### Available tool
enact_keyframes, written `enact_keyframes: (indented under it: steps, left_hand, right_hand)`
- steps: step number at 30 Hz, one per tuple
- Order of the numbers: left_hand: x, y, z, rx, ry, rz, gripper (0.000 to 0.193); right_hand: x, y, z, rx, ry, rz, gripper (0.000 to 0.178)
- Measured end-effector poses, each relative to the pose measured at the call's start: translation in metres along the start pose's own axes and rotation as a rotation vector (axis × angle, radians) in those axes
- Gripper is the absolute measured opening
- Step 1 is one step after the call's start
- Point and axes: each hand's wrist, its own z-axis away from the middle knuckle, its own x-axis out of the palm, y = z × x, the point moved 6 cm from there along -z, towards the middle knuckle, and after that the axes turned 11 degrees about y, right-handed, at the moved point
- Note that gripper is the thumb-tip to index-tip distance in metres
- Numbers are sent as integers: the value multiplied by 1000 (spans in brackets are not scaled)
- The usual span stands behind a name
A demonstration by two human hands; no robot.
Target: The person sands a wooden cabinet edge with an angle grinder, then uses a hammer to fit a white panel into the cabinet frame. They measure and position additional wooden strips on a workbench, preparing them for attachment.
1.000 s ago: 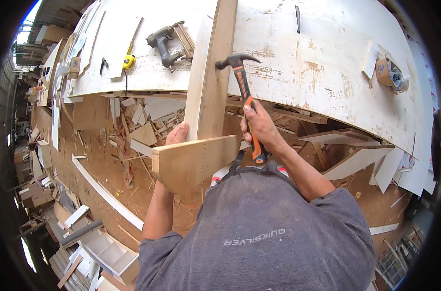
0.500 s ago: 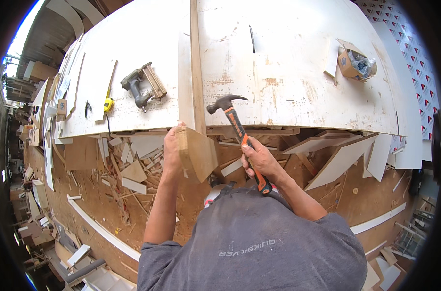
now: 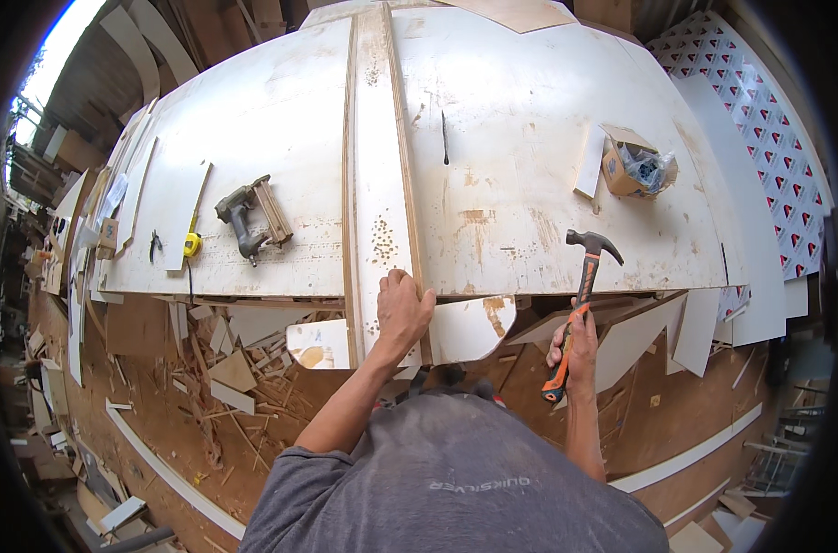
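Observation:
A long white board with raised wooden edges (image 3: 368,157) lies across the bench, its near end hanging past the front edge. Clusters of small brown dots mark its face; I cannot tell whether they are holes or loose bits. A short white crosspiece with clipped corners (image 3: 470,330) sits at that near end. My left hand (image 3: 401,318) is on the board there, fingers bent and thumb over the right raised edge. To the right, my right hand (image 3: 576,348) is closed around the handle of a claw hammer (image 3: 587,276), held head up, apart from the board.
On the white bench top (image 3: 493,111) lie a nail gun (image 3: 248,221), a tape measure (image 3: 192,244), pliers (image 3: 155,246) and a thin black tool (image 3: 445,138). An open cardboard box (image 3: 626,170) with a plastic bag stands at right. Wood offcuts (image 3: 235,373) litter the floor.
The long board has been turned, so its channelled face and crosspiece now show. My left hand has shifted from its end onto its face. My right hand has moved right with the hammer.

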Motion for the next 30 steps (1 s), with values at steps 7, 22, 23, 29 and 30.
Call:
enact_keyframes:
  steps: [7, 22, 23, 29, 30]
  left_hand:
    - [0, -32, 2, 97, 8, -201, 37]
    - [-12, -156, -118, -137, 196, -126, 25]
    - [-10, -157, -123, -128, 195, -101, 25]
    - [-12, -164, -128, -147, 153, -28, 31]
    - [-11, -168, -127, -147, 159, -30, 32]
  right_hand:
    - [-29, 14, -11, 30, 76, -6, 43]
    - [51, 17, -58, -116, 174, 235, 23]
    - [56, 18, -62, -116, 191, 228, 24]
    - [82, 23, -76, -126, 278, 362, 32]
    - [80, 23, -77, -165, 321, 460, 35]
